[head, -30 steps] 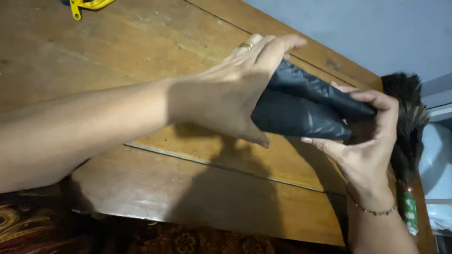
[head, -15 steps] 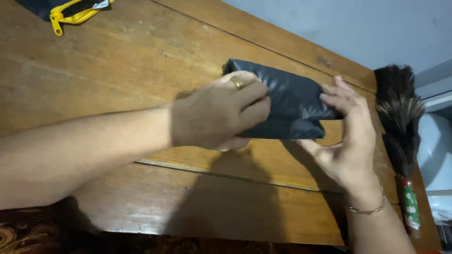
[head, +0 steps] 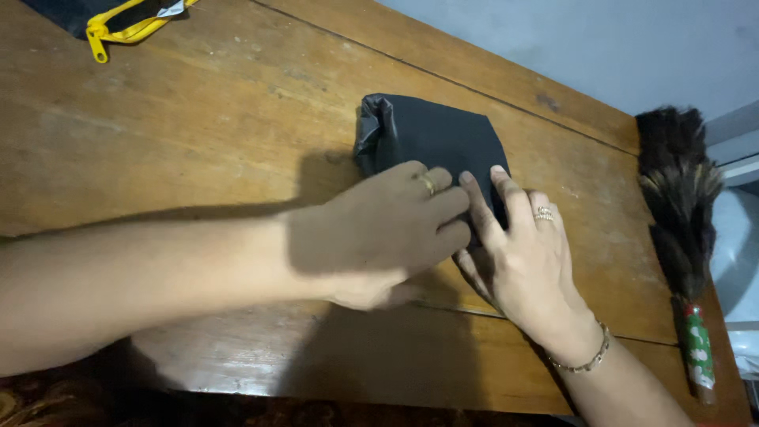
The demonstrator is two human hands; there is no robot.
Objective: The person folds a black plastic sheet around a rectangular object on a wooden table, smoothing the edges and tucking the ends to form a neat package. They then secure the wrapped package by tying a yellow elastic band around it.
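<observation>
While both hands press the folded black plastic bag [head: 431, 146] flat on the wooden desk [head: 198, 134], left hand [head: 379, 233] with curled fingers, right hand [head: 522, 253] with fingers spread flat, neither grips it. Judging by its puffed left edge, the slick plastic could spring open or slide.

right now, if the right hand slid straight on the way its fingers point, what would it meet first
The right hand lies flat with its fingers aimed up and away across the folded black plastic bag, which the fingertips already touch. Going on, it would ride over that bag; beyond it only bare wooden table shows, then probably the wall.
</observation>
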